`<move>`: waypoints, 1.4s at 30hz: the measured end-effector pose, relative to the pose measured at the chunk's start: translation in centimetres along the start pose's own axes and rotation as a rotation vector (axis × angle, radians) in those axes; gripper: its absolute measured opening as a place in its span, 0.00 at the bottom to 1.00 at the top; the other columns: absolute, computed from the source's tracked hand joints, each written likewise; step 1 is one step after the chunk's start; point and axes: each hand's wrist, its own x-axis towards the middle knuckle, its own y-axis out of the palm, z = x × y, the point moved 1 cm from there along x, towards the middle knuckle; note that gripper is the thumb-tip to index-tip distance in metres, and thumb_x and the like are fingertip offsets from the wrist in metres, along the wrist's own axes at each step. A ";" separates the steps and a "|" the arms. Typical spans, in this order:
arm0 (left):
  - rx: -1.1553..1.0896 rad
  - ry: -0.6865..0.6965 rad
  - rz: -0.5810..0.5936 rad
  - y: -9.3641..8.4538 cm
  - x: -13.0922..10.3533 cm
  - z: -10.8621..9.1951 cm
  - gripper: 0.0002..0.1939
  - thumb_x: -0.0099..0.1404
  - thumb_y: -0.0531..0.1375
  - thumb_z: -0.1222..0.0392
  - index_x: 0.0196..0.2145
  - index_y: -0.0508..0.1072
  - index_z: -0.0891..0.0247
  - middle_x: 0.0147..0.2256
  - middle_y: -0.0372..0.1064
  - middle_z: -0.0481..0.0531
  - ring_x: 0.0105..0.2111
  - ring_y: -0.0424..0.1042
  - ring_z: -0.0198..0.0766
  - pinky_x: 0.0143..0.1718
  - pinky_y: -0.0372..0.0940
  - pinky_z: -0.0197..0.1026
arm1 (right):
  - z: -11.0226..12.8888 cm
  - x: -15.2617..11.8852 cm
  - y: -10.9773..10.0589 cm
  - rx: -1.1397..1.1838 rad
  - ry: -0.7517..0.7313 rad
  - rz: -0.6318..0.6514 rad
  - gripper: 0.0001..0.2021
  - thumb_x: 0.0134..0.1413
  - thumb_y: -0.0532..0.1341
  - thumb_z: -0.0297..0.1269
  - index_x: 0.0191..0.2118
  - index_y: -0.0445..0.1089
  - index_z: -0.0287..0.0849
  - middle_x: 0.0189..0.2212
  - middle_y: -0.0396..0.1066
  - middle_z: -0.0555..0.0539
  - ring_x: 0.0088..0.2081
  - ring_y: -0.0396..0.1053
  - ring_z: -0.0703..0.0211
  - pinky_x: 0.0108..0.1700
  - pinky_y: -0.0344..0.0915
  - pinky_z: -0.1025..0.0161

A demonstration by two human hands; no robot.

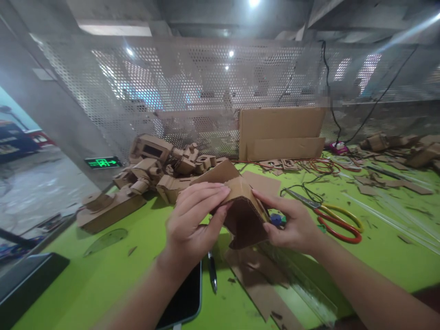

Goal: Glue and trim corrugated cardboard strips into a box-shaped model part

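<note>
A folded piece of cardboard (245, 217) is held up over the green table between my two hands. My left hand (195, 220) pinches its left edge, thumb below and fingers on top. On the other side my right hand (292, 222) grips the right edge between thumb and fingers. The piece is bent into an angled, box-like shape with its dark hollow side towards me. Below it lie flat cardboard strips (256, 284) and a clear ruler (309, 293). A black pen (212, 272) and a phone (185, 298) rest below my left hand.
Scissors (338, 224) with red and yellow handles lie at the right. Built cardboard models (147, 160) crowd the back left. A large cardboard sheet (282, 126) leans against the perforated metal screen (206, 82). Cables (323, 165) and scraps are scattered at the back right.
</note>
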 end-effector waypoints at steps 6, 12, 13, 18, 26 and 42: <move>0.018 -0.006 0.063 0.0 -0.4 0.0 0.23 0.61 0.71 0.73 0.52 0.80 0.58 0.46 0.82 0.54 0.49 0.80 0.47 0.53 0.74 0.52 | 0.1 0.0 0.6 -0.026 -0.014 0.026 0.36 0.48 0.68 0.28 0.66 0.73 0.49 0.59 0.78 0.45 0.56 0.79 0.46 0.62 0.73 0.54; 0.056 -0.004 0.054 0.2 -0.5 -0.2 0.22 0.63 0.68 0.73 0.53 0.80 0.57 0.45 0.82 0.54 0.48 0.80 0.48 0.51 0.74 0.52 | 0.1 -0.1 0.8 -0.047 -0.022 0.017 0.35 0.48 0.68 0.28 0.65 0.74 0.49 0.58 0.79 0.45 0.55 0.80 0.46 0.61 0.73 0.54; 0.064 -0.001 0.052 0.2 -0.6 -0.3 0.22 0.62 0.68 0.74 0.52 0.80 0.57 0.45 0.82 0.54 0.48 0.80 0.48 0.51 0.73 0.52 | 0.2 -0.1 0.8 -0.051 -0.030 0.019 0.36 0.48 0.68 0.28 0.66 0.73 0.50 0.58 0.79 0.45 0.55 0.80 0.46 0.60 0.74 0.54; 0.072 -0.001 0.058 0.3 -0.7 -0.4 0.22 0.62 0.69 0.75 0.52 0.80 0.60 0.45 0.82 0.56 0.48 0.79 0.47 0.51 0.73 0.52 | 0.4 -0.1 0.8 -0.051 -0.045 0.043 0.37 0.48 0.68 0.27 0.67 0.72 0.50 0.58 0.79 0.45 0.53 0.80 0.48 0.57 0.75 0.57; 0.090 -0.035 0.074 0.4 -0.5 -0.2 0.20 0.64 0.68 0.71 0.51 0.80 0.55 0.43 0.83 0.53 0.46 0.80 0.47 0.51 0.73 0.54 | 0.6 -0.1 0.7 -0.028 0.047 0.063 0.34 0.48 0.68 0.29 0.64 0.75 0.48 0.53 0.82 0.45 0.49 0.82 0.48 0.54 0.77 0.57; -0.016 -0.250 0.230 -0.3 -0.4 1.8 0.17 0.70 0.66 0.51 0.50 0.85 0.63 0.62 0.73 0.66 0.60 0.75 0.56 0.61 0.70 0.56 | 0.0 0.4 -0.2 -0.054 -0.052 0.142 0.31 0.52 0.67 0.32 0.64 0.75 0.47 0.57 0.79 0.41 0.57 0.79 0.46 0.62 0.72 0.51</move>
